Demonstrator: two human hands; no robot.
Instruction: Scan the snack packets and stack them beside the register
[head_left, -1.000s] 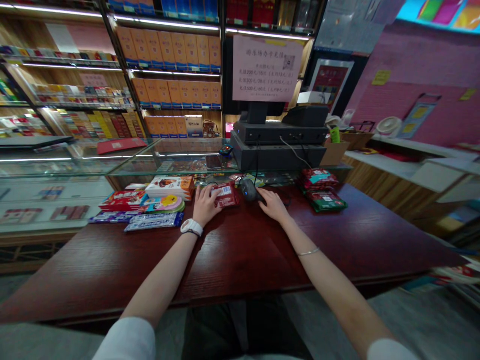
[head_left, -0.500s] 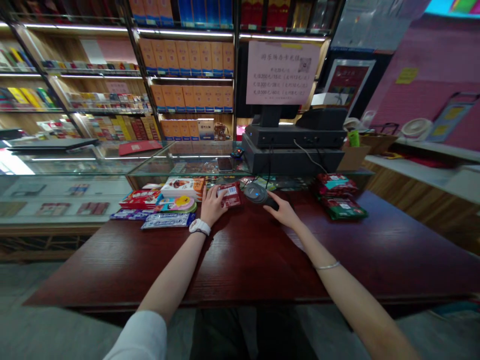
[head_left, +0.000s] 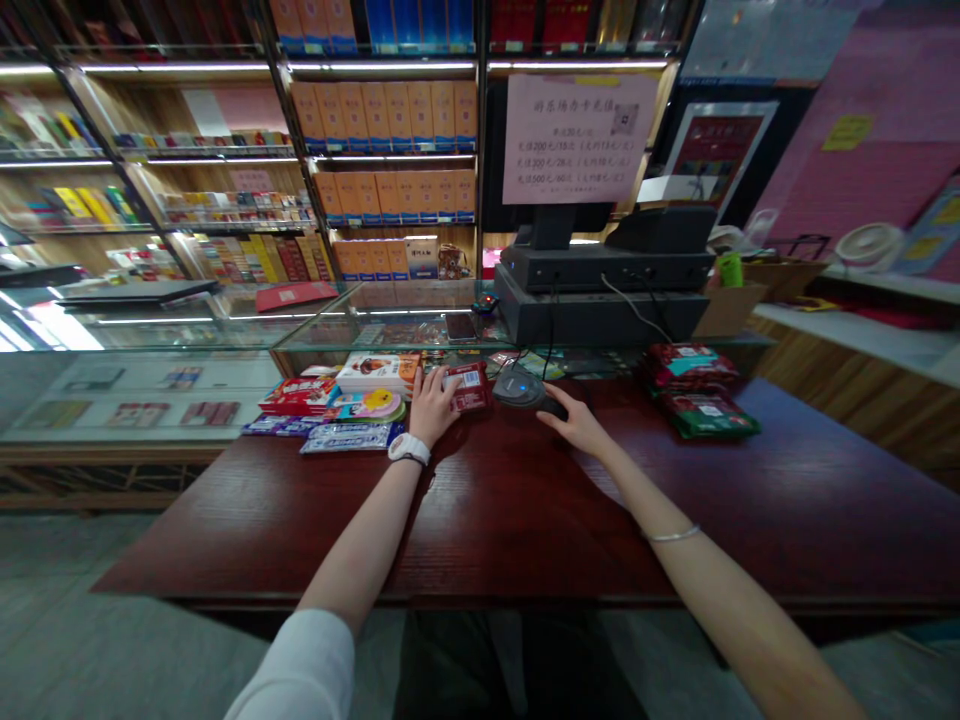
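L hand (head_left: 433,406) hid the 9 o'clock side of the red packet (head_left: 472,388), fingers slightly apart; label print too small to read. R hand (head_left: 576,424) was clamped on the handle of the scanner (head_left: 519,386), just off the packet's 3 o'clock side; its lower fingers were hidden. R arm (head_left: 667,540) got cut off toward 5. Bare tabletop (head_left: 510,540) ran to the near edge at 6; tight at 9, w/ snack pile (head_left: 352,437) just beside L hand. Vs 1 s ago, scanner head had swung toward 9.
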